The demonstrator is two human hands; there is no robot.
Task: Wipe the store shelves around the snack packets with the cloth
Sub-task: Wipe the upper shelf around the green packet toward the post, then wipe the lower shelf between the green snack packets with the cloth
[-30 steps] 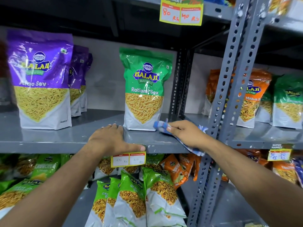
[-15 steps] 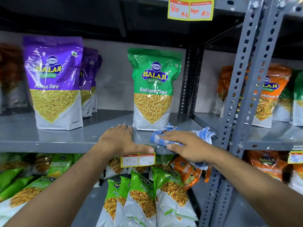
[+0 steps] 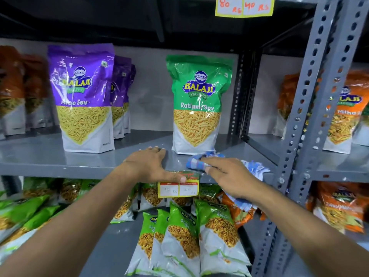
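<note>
Cloth (image 3: 196, 163) now nearer the green packet (image 3: 198, 104), under right-hand (image 3: 229, 176) grip; left hand (image 3: 149, 166) flat, open on shelf (image 3: 50, 158).

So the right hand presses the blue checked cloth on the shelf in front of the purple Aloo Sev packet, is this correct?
Not quite. In the head view the right hand presses the cloth on the shelf in front of the green Ratlami Sev packet, not the purple one.

Both hands (image 3: 148, 166) (image 3: 229, 176) palm-down, forearms outstretched
</note>
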